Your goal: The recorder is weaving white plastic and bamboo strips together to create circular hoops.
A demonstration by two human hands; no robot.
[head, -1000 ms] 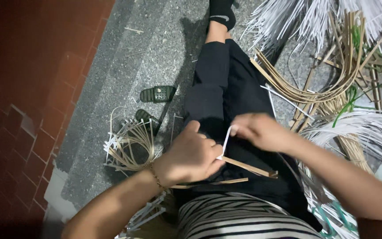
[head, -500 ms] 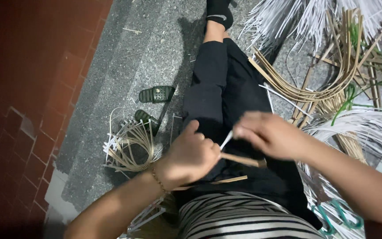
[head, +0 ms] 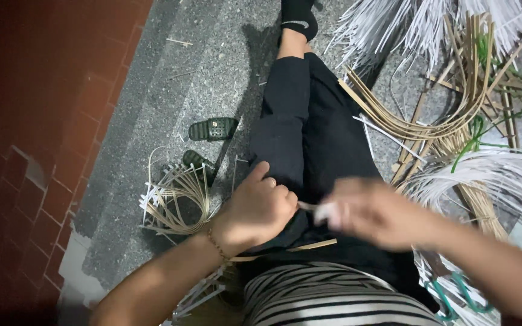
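Grey speckled stone floor point(head: 152, 78), red brick wall point(head: 37, 139) along the 9 o'clock edge; seated person in black trousers point(head: 309, 133) and striped top point(head: 327, 302), leg stretched toward 12 o'clock.

Head view, contents:
- Left hand point(head: 255, 211), centre: curled closed, pinching one end of a thin tan strip point(head: 309, 206) over the lap.
- Right hand point(head: 370, 211), at 3 o'clock of the left, just beside it: motion-blurred; fingers seem closed at the strip's other end, though how far they close cannot be told.
- Second tan strip point(head: 309, 245) lying across the lap below the hands.
- Small coil of strips point(head: 176, 199), at 9 o'clock of the left hand, on the floor.
- Green sandals point(head: 212, 128), at 11 o'clock, beside the leg.
- Bent tan strips point(head: 418, 124) and white strips point(head: 394, 24), 1 to 3 o'clock, heaped loose.
- No container visible; all materials lie directly on the floor.
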